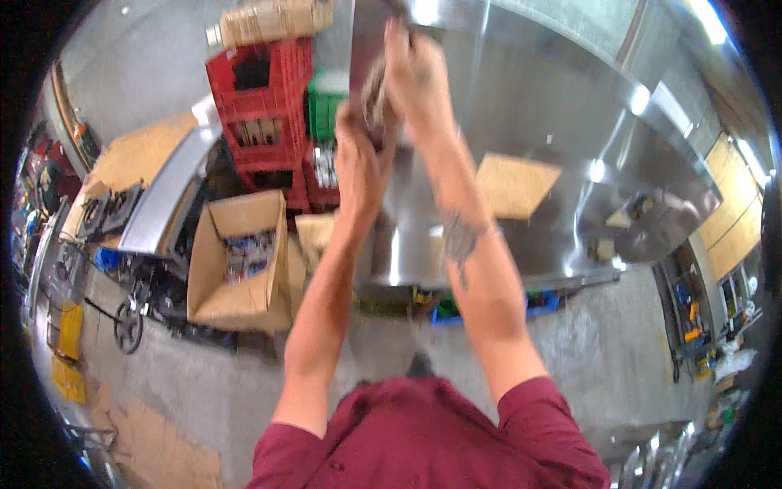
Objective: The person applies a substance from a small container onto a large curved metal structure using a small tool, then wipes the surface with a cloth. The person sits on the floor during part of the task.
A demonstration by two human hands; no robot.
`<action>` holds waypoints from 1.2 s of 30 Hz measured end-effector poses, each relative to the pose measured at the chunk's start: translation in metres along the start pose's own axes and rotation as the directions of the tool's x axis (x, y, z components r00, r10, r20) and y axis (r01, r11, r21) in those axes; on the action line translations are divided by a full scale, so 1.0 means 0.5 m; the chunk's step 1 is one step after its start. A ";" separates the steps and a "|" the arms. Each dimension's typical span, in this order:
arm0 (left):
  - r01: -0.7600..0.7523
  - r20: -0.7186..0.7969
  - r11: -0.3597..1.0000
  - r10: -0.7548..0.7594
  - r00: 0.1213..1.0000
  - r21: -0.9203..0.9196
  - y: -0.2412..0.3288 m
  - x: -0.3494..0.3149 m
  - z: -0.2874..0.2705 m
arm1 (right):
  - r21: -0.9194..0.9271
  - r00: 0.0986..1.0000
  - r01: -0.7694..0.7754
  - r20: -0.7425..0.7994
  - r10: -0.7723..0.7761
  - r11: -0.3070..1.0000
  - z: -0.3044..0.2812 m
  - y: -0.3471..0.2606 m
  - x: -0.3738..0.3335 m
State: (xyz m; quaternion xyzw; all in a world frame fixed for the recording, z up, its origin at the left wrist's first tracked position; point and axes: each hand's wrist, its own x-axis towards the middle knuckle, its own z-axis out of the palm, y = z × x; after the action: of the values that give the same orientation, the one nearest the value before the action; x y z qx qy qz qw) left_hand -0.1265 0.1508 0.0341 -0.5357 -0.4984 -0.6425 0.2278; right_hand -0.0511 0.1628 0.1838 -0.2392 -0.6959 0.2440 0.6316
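Both my arms reach far forward over a shiny metal table [538, 90]. Between the hands is a blurred tan-brown bundle [374, 91], perhaps twisted cord or cloth; its exact kind does not show. My left hand [363, 156] is closed around its lower end, thumb up along the side. Farther off and a little to the right, my right hand [418, 80] is also closed, its fingers wrapped at the bundle's upper side. A flat piece of tan cardboard [515, 186] lies on the metal to the right of my right forearm.
Stacked red crates [265, 106] stand left of the table, a cardboard box [270, 23] on top and a green crate [326, 112] beside them. Nearer sits an open carton [238, 261] with small items inside. A blue tray [538, 306] shows below the table edge.
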 end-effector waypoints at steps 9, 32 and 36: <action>0.215 0.273 0.976 -0.199 0.941 -0.031 -0.012 0.017 -0.030 | -0.293 0.892 0.449 0.086 -0.444 0.844 -0.120 0.110 -0.086; 0.015 0.133 0.995 -0.003 0.991 -0.096 -0.001 0.015 -0.020 | -0.215 0.615 -0.739 0.170 0.770 0.638 0.001 0.592 -1.040; 0.058 0.163 0.997 -0.049 0.985 -0.056 0.003 0.000 -0.019 | -0.261 0.659 -0.688 0.165 0.734 0.677 0.066 0.641 -1.001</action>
State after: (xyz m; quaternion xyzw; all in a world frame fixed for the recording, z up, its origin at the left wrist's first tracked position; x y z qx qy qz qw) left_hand -0.1296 0.1417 0.0352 -0.5791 -0.5097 -0.6176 0.1530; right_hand -0.0320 0.0863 -0.4065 -0.5139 -0.6400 0.4385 0.3661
